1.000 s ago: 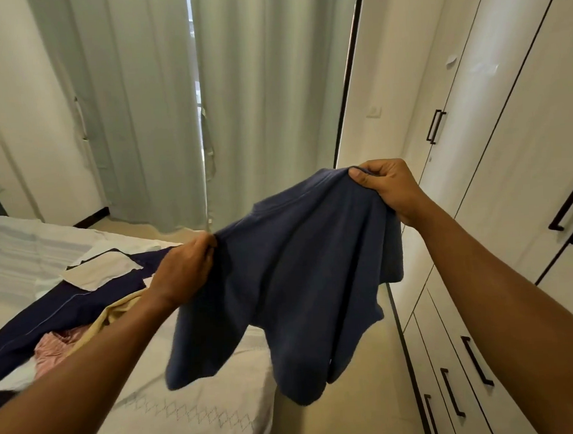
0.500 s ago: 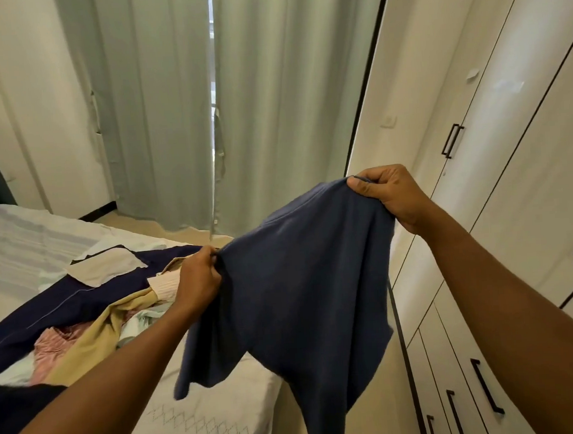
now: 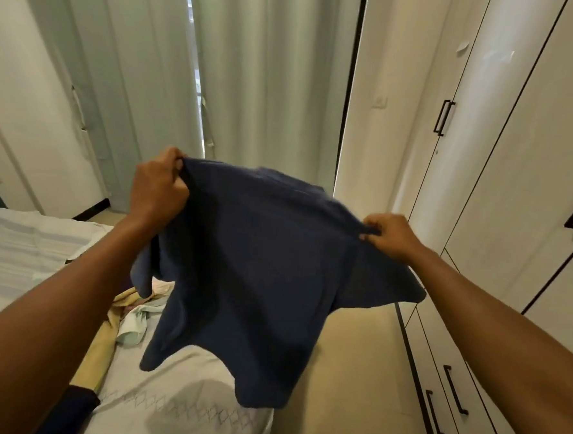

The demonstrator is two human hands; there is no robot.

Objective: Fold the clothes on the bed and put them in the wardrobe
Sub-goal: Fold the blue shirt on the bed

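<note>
A dark blue T-shirt hangs spread in the air between my hands, over the bed's corner and the floor. My left hand grips its upper left edge, raised high. My right hand pinches the upper right edge, lower and nearer the wardrobe. The shirt's hem and sleeves dangle loose. On the bed at the left lies a pile of other clothes: a yellow garment, a pale mint one and a dark one, partly hidden by my left arm.
The white wardrobe with black handles runs along the right, its doors and lower drawers shut. Pale green curtains hang ahead. A narrow strip of beige floor lies between bed and wardrobe.
My left hand has risen well above its earlier place, and my right hand has dropped and moved right. The shirt is now stretched wider between them and swings up.
</note>
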